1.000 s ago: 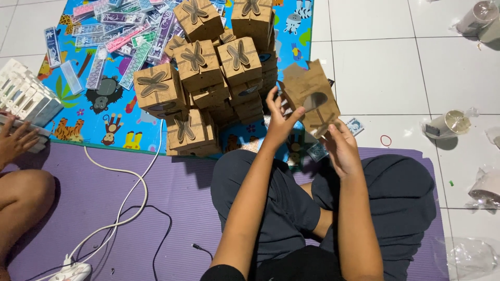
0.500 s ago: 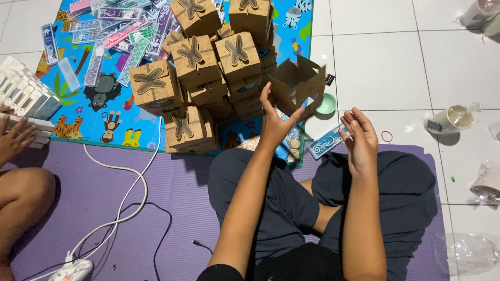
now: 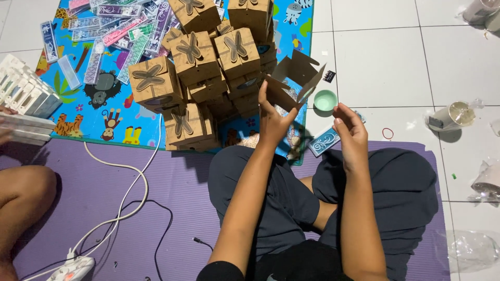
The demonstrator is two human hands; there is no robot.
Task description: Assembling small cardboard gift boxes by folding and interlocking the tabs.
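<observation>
Open cardboard box (image 3: 291, 78): unfolded, flaps loose, held up above the play mat (image 3: 104, 104) by the left hand (image 3: 272, 117), fingers pinching its lower edge. Right hand (image 3: 351, 132): spread, nothing gripped, just beside. Stack of closed boxes (image 3: 208, 67): many already folded shut. Small green lid (image 3: 325, 100) on tile. This box judged unfinished.

Brown boxes (image 3: 208, 67) stacked on mat; flat, perhaps patterned packets (image 3: 112, 26) behind.
</observation>
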